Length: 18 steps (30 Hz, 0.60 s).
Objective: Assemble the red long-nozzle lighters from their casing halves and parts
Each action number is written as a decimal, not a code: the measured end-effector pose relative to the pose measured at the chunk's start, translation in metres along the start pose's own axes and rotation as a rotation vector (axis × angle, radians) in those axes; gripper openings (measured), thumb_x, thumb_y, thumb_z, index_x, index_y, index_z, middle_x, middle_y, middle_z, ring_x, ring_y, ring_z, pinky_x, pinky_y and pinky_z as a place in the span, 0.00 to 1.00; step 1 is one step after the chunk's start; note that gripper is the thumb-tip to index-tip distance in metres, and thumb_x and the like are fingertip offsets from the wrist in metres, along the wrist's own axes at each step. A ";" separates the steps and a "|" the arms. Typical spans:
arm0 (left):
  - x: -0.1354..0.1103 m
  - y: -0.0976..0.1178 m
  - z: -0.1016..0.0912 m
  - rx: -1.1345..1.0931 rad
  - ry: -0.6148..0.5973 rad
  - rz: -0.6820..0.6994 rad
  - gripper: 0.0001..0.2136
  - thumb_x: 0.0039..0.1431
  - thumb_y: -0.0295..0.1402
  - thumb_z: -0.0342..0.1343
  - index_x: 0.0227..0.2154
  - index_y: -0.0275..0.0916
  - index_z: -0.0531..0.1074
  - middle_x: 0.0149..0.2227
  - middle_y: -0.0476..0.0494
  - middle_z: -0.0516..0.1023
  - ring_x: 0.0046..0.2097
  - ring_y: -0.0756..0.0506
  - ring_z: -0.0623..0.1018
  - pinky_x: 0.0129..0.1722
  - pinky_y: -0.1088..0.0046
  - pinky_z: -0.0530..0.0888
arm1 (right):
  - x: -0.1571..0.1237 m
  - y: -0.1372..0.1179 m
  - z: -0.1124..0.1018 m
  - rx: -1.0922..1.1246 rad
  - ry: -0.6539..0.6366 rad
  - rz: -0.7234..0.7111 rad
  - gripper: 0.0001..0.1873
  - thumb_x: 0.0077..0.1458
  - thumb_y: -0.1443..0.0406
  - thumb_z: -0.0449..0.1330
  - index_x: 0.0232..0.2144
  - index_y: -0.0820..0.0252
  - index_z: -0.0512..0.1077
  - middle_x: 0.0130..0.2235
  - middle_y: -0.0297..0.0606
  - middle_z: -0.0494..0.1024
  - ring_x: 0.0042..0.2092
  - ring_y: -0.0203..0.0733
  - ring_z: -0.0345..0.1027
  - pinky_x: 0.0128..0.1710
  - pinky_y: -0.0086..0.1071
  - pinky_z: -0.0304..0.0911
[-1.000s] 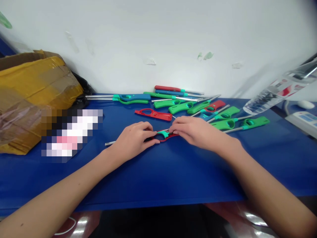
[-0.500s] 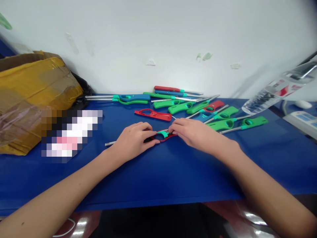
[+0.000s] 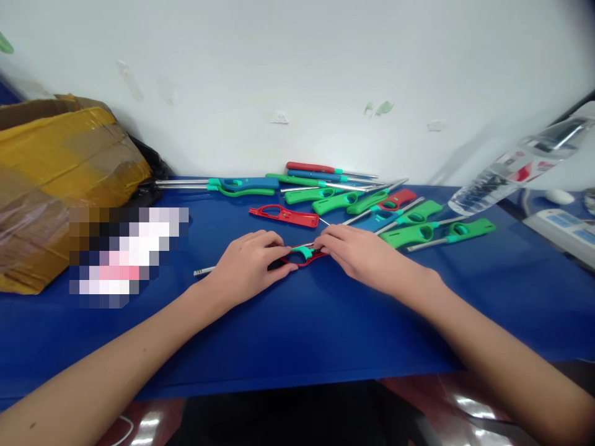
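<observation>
An opened red gas lighter [image 3: 304,254] with a teal trigger lies on the blue table, its insides showing. Its metal tube [image 3: 204,271] sticks out to the left, past my left hand [image 3: 253,263]. My left thumb and fingers pinch the lighter's front end. Bent over its rear end are the fingers of my right hand [image 3: 357,248], closed on the handle; my fingers hide what lies beneath them. Just beyond my hands rests a loose red lighter shell half [image 3: 284,215], hollow side up. A thin metal piece [image 3: 324,220] shows near my right fingers.
Several lighters [image 3: 341,201] in green, blue and red lie along the wall. A taped cardboard box [image 3: 56,186] stands at left beside a pixelated item [image 3: 134,254]. On the right are a tilted water bottle [image 3: 506,170] and a white power strip [image 3: 569,226].
The view has shifted slightly, so everything sits a little further left. Both hands keep their hold on the red lighter, with hardly any finger movement visible.
</observation>
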State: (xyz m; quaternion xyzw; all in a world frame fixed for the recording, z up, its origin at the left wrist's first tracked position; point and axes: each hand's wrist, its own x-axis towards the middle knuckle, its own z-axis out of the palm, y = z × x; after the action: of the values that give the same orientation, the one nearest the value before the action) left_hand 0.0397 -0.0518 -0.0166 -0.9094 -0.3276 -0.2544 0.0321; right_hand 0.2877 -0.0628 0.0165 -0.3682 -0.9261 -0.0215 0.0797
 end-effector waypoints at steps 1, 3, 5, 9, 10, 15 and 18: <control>0.000 0.000 0.000 -0.001 0.000 -0.001 0.12 0.62 0.40 0.57 0.39 0.37 0.79 0.37 0.43 0.78 0.36 0.46 0.77 0.36 0.71 0.74 | 0.000 0.000 0.001 0.013 0.008 0.004 0.15 0.62 0.75 0.51 0.48 0.64 0.71 0.44 0.45 0.76 0.45 0.46 0.72 0.45 0.38 0.68; 0.001 0.001 -0.001 -0.001 -0.002 -0.008 0.12 0.62 0.40 0.58 0.39 0.37 0.79 0.37 0.43 0.78 0.36 0.46 0.77 0.36 0.71 0.74 | -0.001 0.000 0.001 0.043 0.021 0.024 0.14 0.62 0.74 0.51 0.47 0.64 0.71 0.44 0.46 0.77 0.45 0.46 0.72 0.46 0.39 0.68; 0.001 0.001 -0.001 -0.003 -0.005 -0.014 0.12 0.62 0.40 0.58 0.39 0.38 0.79 0.37 0.44 0.78 0.36 0.46 0.77 0.35 0.71 0.74 | -0.001 0.000 0.002 0.062 0.034 0.033 0.13 0.63 0.73 0.51 0.46 0.64 0.72 0.43 0.46 0.77 0.45 0.46 0.72 0.46 0.39 0.68; 0.001 0.000 0.000 -0.006 -0.004 -0.012 0.12 0.62 0.40 0.58 0.39 0.38 0.80 0.37 0.44 0.78 0.35 0.47 0.77 0.35 0.72 0.74 | -0.001 0.002 0.002 0.058 0.067 -0.004 0.13 0.64 0.72 0.51 0.45 0.64 0.73 0.43 0.46 0.77 0.44 0.46 0.72 0.45 0.39 0.68; 0.001 0.000 0.000 -0.006 -0.002 -0.011 0.12 0.61 0.40 0.58 0.39 0.38 0.80 0.37 0.44 0.78 0.35 0.47 0.77 0.35 0.72 0.74 | -0.001 0.003 0.001 0.051 0.071 -0.011 0.13 0.64 0.71 0.51 0.45 0.64 0.74 0.42 0.46 0.77 0.43 0.46 0.71 0.44 0.39 0.68; 0.001 0.001 0.000 -0.006 -0.003 -0.011 0.12 0.62 0.40 0.58 0.39 0.38 0.80 0.37 0.44 0.78 0.35 0.47 0.77 0.35 0.72 0.73 | -0.001 0.003 -0.002 -0.027 0.060 -0.040 0.16 0.62 0.73 0.51 0.47 0.61 0.75 0.41 0.44 0.77 0.41 0.45 0.70 0.43 0.38 0.67; 0.002 0.001 -0.001 -0.009 -0.009 -0.016 0.11 0.62 0.40 0.58 0.38 0.38 0.80 0.37 0.44 0.78 0.35 0.47 0.77 0.35 0.72 0.73 | -0.001 0.001 -0.002 -0.059 0.053 -0.040 0.16 0.62 0.74 0.51 0.47 0.61 0.75 0.41 0.44 0.77 0.41 0.46 0.70 0.43 0.39 0.67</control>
State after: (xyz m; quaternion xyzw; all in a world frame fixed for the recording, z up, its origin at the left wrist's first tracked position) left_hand 0.0410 -0.0519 -0.0151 -0.9080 -0.3339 -0.2518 0.0247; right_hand 0.2895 -0.0631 0.0181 -0.3513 -0.9297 -0.0599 0.0930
